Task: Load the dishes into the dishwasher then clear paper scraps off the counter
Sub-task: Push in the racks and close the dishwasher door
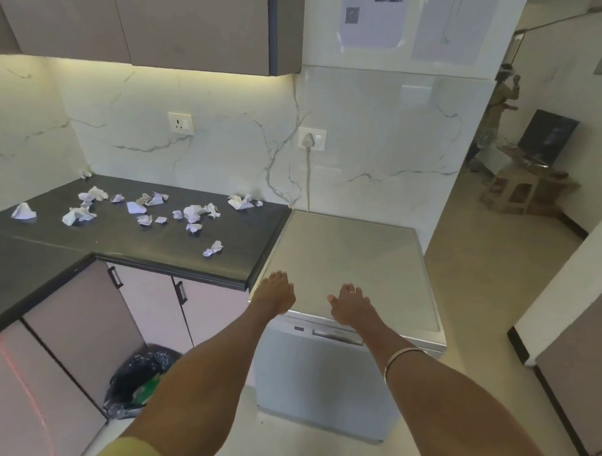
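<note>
With both hands (left (276, 295), right (349, 306)) spread flat and empty, the closed dishwasher (325, 375) could be left unloaded, no dishes being seen.

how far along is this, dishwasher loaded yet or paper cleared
Nothing looks finished. The dishwasher door is shut and no dishes are in view. Both hands, left and right, reach open over its top front edge. Crumpled paper scraps still litter the black counter.

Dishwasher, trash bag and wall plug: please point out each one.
dishwasher (321, 375), head view, on its front door.
trash bag (141, 375), head view, on its black plastic.
wall plug (309, 138), head view, on its white body.
</note>
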Demonstrator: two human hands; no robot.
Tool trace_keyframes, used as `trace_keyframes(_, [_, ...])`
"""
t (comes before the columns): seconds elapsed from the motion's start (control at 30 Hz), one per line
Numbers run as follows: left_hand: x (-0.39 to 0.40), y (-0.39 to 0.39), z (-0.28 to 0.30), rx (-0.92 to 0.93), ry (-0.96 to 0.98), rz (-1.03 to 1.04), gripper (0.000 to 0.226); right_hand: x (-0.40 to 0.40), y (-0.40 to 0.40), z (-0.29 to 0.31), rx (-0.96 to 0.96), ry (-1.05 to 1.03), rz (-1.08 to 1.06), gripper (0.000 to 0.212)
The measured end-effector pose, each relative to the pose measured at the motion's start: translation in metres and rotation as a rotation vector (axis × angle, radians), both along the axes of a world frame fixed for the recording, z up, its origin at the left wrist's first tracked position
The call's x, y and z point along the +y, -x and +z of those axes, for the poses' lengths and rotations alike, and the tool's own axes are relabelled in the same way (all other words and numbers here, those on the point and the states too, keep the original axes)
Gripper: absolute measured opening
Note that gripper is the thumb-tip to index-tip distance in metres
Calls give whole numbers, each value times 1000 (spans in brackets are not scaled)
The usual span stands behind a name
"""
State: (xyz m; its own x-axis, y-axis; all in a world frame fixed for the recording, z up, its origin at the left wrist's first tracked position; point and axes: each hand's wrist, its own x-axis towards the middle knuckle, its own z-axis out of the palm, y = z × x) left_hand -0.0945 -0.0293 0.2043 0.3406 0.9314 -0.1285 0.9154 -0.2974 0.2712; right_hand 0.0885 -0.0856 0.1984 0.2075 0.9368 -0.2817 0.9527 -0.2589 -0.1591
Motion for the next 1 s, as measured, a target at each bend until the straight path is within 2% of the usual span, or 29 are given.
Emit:
trace_keyframes(0.27, [110, 2, 4, -23, -29, -28, 49, 102, 10, 2, 20, -45, -53, 63])
trace_keyframes(0.43, [176, -6, 5, -39, -51, -33, 52, 174, 1, 9, -17, -115, -9, 64])
trace_keyframes(0.77, [332, -56, 33, -88, -120, -29, 52, 333, -61, 40, -20, -145, -15, 65])
trace_keyframes(1.0, [405, -103, 43, -130, -224, -50, 57, 411, -94, 71, -39, -282, -23, 60])
